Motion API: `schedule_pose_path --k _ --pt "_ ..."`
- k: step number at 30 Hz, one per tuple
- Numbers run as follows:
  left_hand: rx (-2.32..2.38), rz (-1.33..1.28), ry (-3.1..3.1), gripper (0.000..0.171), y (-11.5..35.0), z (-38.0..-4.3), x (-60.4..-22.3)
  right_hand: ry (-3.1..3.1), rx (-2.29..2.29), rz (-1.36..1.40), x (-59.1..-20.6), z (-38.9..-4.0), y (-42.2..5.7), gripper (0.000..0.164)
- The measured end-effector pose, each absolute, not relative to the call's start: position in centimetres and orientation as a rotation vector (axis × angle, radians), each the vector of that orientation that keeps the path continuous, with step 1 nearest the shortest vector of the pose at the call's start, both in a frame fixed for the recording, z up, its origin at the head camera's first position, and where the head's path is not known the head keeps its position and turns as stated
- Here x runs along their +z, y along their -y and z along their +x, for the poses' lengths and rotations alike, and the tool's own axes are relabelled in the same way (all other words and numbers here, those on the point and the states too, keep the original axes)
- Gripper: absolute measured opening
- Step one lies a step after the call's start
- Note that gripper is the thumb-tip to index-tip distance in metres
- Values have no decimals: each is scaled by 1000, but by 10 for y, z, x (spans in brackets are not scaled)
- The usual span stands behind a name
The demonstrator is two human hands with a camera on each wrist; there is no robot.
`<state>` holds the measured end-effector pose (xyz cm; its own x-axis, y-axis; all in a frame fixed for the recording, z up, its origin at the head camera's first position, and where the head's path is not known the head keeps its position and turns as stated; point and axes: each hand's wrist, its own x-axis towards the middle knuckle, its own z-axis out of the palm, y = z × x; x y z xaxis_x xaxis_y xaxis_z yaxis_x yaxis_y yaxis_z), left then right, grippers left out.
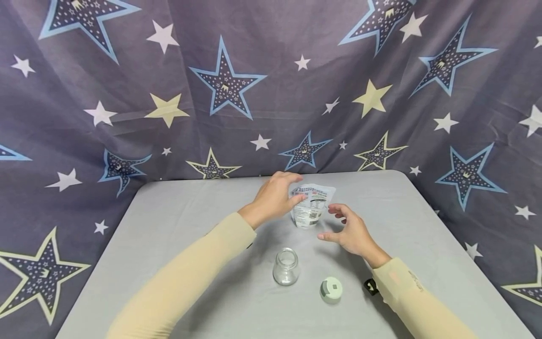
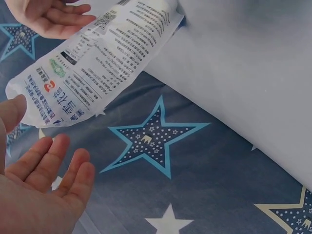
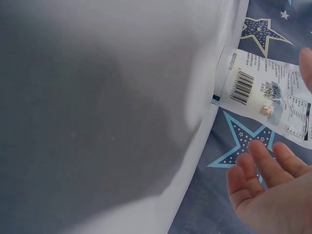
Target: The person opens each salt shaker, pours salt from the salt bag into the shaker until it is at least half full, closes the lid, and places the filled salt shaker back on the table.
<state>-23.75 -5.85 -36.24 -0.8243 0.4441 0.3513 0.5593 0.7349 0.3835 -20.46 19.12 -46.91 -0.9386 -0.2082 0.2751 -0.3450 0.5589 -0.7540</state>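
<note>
A white printed bag of salt (image 1: 311,212) stands upright toward the back of the table, its text side facing me. At its upper left, my left hand (image 1: 277,195) has its thumb in front of the bag; in the left wrist view, the fingers (image 2: 73,180) are spread and relaxed near the bag's top edge. Whether the thumb touches is unclear. My right hand (image 1: 349,230) is held apart from the bag's right side, fingers loosely bent, holding nothing. Nearer to me are a small clear glass jar (image 1: 286,270) without a lid and a pale green cap (image 1: 331,289).
A grey cloth covers the table (image 1: 186,221). Behind and beside it hangs a dark curtain (image 1: 271,127) patterned with stars. A small black piece (image 1: 370,286) shows beside the right sleeve.
</note>
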Motion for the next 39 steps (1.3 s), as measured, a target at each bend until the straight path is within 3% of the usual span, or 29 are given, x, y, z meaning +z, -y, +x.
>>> schedule_pose_path --k 39 --pt "-685 -756 2796 37 41 -247 -364 2762 1442 319 -479 -240 -169 75"
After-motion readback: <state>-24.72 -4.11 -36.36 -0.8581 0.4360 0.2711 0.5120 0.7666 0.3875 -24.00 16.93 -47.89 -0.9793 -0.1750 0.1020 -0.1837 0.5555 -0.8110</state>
